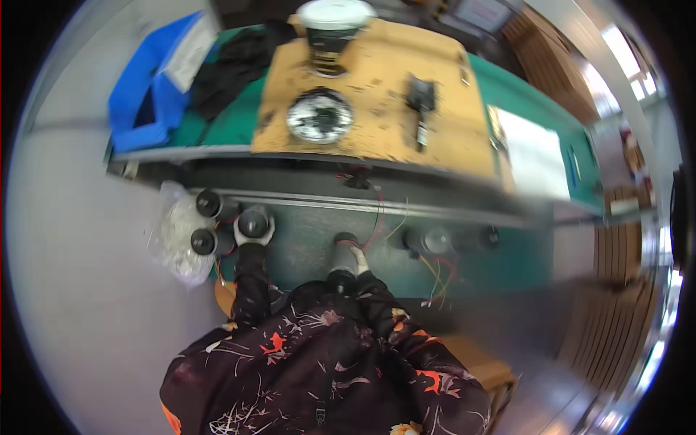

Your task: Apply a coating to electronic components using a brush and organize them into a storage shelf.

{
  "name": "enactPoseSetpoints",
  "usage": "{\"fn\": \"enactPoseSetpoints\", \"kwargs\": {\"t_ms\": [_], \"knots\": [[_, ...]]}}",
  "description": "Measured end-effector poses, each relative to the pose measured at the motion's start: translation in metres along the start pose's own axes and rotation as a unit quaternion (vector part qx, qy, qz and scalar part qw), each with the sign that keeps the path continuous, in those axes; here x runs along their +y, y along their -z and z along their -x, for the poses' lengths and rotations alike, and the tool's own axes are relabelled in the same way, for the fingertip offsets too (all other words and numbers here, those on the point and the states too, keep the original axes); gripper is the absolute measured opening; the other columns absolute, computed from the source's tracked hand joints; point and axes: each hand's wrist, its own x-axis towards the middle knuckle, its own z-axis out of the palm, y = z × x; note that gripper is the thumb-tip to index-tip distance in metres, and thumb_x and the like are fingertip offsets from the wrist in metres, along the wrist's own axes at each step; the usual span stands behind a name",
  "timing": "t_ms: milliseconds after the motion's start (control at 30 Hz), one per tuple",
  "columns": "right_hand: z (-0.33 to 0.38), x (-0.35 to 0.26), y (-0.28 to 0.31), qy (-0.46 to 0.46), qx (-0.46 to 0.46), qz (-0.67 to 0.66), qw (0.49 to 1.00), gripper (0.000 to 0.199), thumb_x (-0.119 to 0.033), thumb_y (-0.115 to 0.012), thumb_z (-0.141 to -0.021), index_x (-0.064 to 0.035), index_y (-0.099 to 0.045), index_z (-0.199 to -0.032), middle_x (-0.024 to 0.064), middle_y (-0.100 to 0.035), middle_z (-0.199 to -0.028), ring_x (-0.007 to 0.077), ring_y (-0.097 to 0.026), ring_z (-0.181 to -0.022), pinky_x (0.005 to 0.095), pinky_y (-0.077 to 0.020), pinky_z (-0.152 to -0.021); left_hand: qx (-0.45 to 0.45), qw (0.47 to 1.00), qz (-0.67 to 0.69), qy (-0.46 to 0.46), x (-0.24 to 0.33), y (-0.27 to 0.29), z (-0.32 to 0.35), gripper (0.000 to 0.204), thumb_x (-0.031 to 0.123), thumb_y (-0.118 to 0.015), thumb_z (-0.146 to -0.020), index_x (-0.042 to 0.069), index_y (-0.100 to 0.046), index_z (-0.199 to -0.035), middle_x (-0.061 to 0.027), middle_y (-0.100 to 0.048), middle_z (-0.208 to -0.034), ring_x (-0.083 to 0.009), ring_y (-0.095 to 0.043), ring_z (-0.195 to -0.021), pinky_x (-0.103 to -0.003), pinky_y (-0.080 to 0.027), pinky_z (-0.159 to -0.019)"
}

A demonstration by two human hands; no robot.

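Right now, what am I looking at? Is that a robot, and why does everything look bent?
No robot: these are a person's own hands. A very wide camera on their head looks down, and its lens bends straight edges. The left hand cups a black-topped cylinder. The right hand is at the side of a grey cylinder; how firmly it holds is hard to see. Two more cylinders are near a clear plastic bag. Farther away, a tan board bears a white-lidded tub, a black-smeared dish and a dark tool.
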Motion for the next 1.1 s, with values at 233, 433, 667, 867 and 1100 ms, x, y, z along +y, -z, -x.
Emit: {"fn": "enactPoseSetpoints", "kwargs": {"t_ms": [233, 433, 667, 867, 1100], "knots": [[0.117, 0.013, 0.103, 0.138, -0.017, -0.228, 0.964, 0.062, -0.049, -0.064, -0.083, -0.0030, -0.055, -0.124, 0.0201, -0.066, -0.102, 0.0335, -0.066, -0.083, 0.0475, -0.0558, -0.075, -0.018, 0.881, -0.465, -0.089, 0.035, 0.145, -0.058, 0.055, 0.044, -0.068, -0.084, 0.006, -0.060, -0.123, -0.0100, -0.059, -0.123, -0.0300, -0.058, -0.111, -0.045, -0.050, -0.094], [0.263, 0.095, 0.242, 0.367, 0.144, -0.418, 0.818, 0.063, -0.051, -0.058, -0.088, -0.0004, -0.054, -0.126, 0.0230, -0.067, -0.103, 0.0355, -0.068, -0.082, 0.0502, -0.0565, -0.075, -0.111, 0.630, -0.738, 0.217, -0.112, 0.088, 0.076, 0.056, 0.040, -0.073, -0.078, 0.008, -0.061, -0.123, -0.0094, -0.066, -0.111, -0.0288, -0.063, -0.099, -0.044, -0.051, -0.091], [0.515, 0.224, 0.208, 0.594, 0.176, -0.490, 0.613, 0.069, -0.060, -0.060, -0.084, -0.0021, -0.055, -0.121, 0.0194, -0.066, -0.101, 0.0338, -0.067, -0.079, 0.0474, -0.0583, -0.072, -0.326, 0.177, -0.820, 0.437, -0.276, 0.113, 0.116, 0.044, 0.026, -0.071, -0.078, 0.001, -0.064, -0.113, -0.0066, -0.067, -0.102, -0.0189, -0.063, -0.095, -0.036, -0.050, -0.089], [0.571, 0.371, 0.241, 0.712, 0.308, -0.531, 0.342, 0.072, -0.058, -0.062, -0.084, -0.0034, -0.050, -0.130, 0.0203, -0.065, -0.106, 0.0359, -0.066, -0.090, 0.0499, -0.0568, -0.078, -0.471, 0.003, -0.714, 0.518, -0.434, 0.171, 0.279, 0.048, 0.019, -0.075, -0.074, -0.003, -0.060, -0.114, -0.0099, -0.068, -0.095, -0.0181, -0.067, -0.080, -0.034, -0.056, -0.075], [0.557, 0.395, 0.271, 0.654, 0.400, -0.614, 0.186, 0.064, -0.050, -0.065, -0.085, -0.0041, -0.052, -0.128, 0.0172, -0.066, -0.106, 0.0329, -0.066, -0.088, 0.0475, -0.0570, -0.079, -0.511, -0.111, -0.641, 0.562, -0.556, 0.286, 0.459, 0.046, 0.021, -0.080, -0.072, -0.004, -0.063, -0.107, -0.0099, -0.069, -0.089, -0.0175, -0.068, -0.070, -0.031, -0.057, -0.066]]}}
